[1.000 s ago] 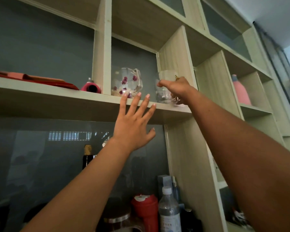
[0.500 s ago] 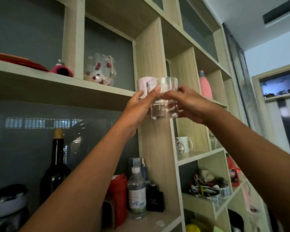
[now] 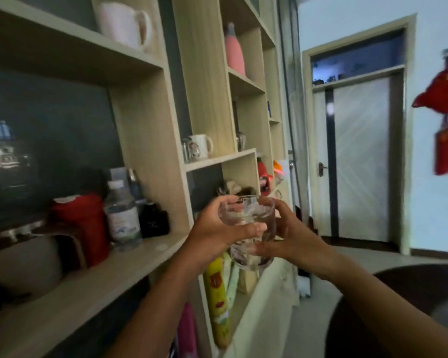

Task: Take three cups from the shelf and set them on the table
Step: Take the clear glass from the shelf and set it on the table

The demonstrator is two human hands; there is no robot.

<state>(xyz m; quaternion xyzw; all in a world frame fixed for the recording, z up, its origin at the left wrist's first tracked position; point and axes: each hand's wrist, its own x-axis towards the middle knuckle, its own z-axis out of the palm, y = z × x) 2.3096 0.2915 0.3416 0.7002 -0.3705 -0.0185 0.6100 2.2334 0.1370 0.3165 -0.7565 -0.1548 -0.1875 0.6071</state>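
Note:
A clear glass cup (image 3: 251,223) is held in front of the wooden shelf unit (image 3: 150,104), at chest height. My left hand (image 3: 217,233) wraps its left side and my right hand (image 3: 292,239) cups its right side and bottom. A pale pink mug (image 3: 124,24) stands on the upper shelf at top left. A white mug with a picture (image 3: 201,148) sits in a middle compartment further right. At the lower right, a dark rounded table edge (image 3: 398,285) shows.
The lower shelf holds a red jug (image 3: 83,223), a water bottle (image 3: 122,215), a dark bottle (image 3: 154,218) and a pale bowl (image 3: 23,264). A pink bottle (image 3: 234,52) stands higher up. A closed door (image 3: 357,156) and a red wall ornament (image 3: 445,112) lie to the right.
Both hands have lowered the glass cup from the upper shelf level to chest height. The view has turned right and down, bringing the door into sight.

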